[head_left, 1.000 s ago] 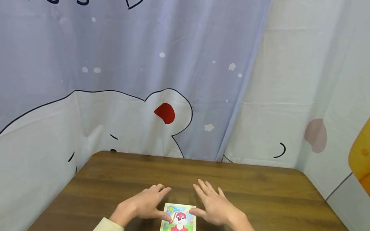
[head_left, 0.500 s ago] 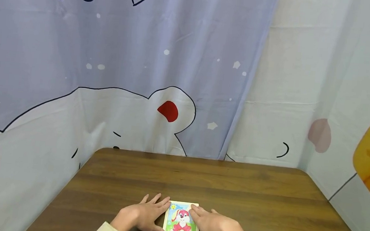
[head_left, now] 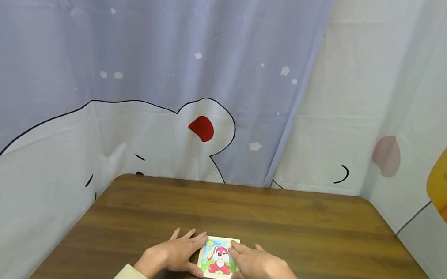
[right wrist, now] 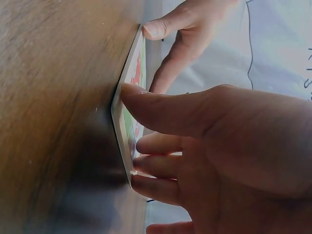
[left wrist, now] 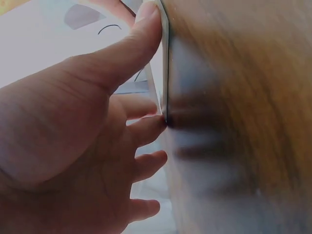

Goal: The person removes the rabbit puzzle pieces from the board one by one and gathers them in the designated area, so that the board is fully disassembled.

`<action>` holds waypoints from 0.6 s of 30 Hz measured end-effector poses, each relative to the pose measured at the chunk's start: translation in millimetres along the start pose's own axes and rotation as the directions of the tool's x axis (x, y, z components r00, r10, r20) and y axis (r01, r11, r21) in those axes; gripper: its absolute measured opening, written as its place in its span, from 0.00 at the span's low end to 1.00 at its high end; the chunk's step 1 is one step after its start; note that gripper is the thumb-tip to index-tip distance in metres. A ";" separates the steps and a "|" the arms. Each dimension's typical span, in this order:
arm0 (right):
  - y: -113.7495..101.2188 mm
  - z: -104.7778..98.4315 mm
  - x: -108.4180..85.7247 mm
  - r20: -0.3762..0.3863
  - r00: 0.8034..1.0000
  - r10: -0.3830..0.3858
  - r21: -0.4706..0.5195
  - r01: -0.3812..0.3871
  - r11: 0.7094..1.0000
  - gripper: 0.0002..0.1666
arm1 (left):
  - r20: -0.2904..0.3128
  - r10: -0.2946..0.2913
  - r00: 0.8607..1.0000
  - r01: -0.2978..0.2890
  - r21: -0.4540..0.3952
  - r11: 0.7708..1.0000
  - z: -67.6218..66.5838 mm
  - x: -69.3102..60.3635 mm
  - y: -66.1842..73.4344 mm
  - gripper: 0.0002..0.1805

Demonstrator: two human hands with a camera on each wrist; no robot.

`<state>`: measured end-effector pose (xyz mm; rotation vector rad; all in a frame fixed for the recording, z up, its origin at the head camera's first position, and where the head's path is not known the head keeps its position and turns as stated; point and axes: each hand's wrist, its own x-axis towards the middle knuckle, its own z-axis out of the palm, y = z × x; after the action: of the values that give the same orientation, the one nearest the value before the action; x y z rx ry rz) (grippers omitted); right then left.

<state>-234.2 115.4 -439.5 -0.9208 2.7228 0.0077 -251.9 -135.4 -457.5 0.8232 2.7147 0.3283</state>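
A small square picture board (head_left: 219, 262) with a pale rim and a printed pink long-eared animal lies flat on the table. My left hand (head_left: 176, 253) is at its left side, fingers spread and fairly straight; the thumb touches the near left corner. In the left wrist view, the thumb of that hand (left wrist: 92, 131) lies against the thin board (left wrist: 165, 68). My right hand (head_left: 258, 265) rests on the right side with extended fingers over the picture. The right wrist view shows the thumb of this hand (right wrist: 204, 131) at a corner of the board (right wrist: 129, 117).
The brown wooden table (head_left: 280, 215) has rounded far corners. Behind it hangs a blue and white printed curtain (head_left: 165, 72), which also runs along both sides.
Both hands have come down from above the table onto the board's two sides. The board lies at nearly the same place. The head view has tilted slightly.
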 end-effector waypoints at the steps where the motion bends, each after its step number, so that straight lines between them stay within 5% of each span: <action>1: -0.3 -0.4 0.1 -0.002 1.000 0.002 0.003 -0.002 1.000 0.42 | -0.003 0.001 1.000 -0.001 -0.005 1.000 0.1 0.1 -0.7 0.54; 9: -1.2 0.9 -0.2 -0.017 1.000 0.014 0.027 -0.014 1.000 0.42 | 0.012 -0.008 1.000 0.007 0.056 0.998 -0.2 -0.7 0.4 0.54; 18: -0.2 -0.2 1.3 -0.008 1.000 0.018 0.015 -0.017 1.000 0.42 | 0.015 0.089 0.996 -0.089 -0.015 0.996 -3.8 -1.2 -2.8 0.45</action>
<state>-235.2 114.4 -439.6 -0.8948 2.7349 -0.0137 -253.6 -138.8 -454.5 0.9412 2.6630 0.3578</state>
